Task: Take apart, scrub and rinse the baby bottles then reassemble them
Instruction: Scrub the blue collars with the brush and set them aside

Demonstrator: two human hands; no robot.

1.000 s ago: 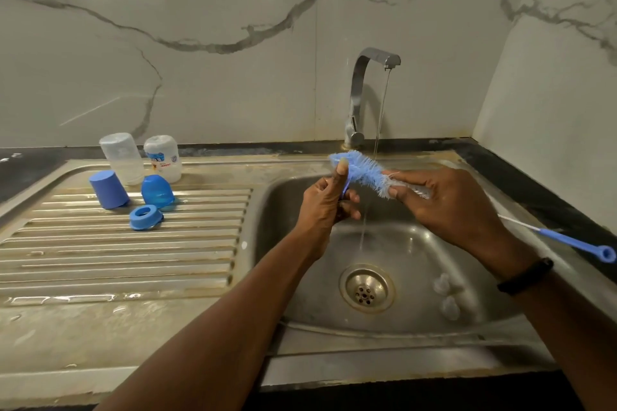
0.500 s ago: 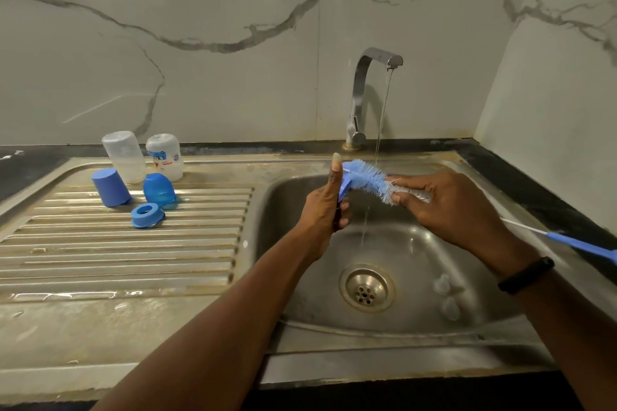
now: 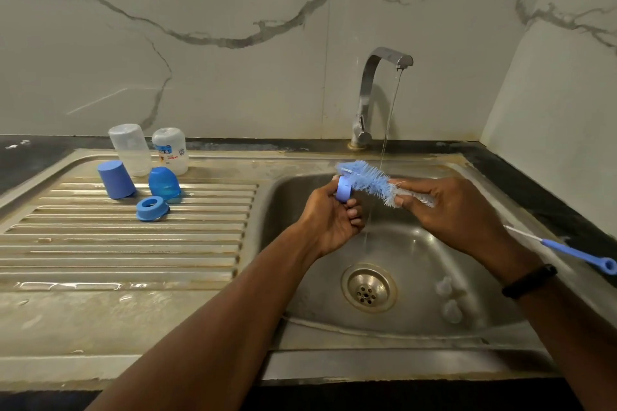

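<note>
left hand pinching what looks like a blue ring, right hand gripping brush

Single view, head-mounted, wide-angle. Looks forward and down onto the sink from the near edge of the bench; faces the marble wall and the tap. Close range: both forearms enter from the bottom edge. Straight lines bow toward the frame edges. No second view.
</note>
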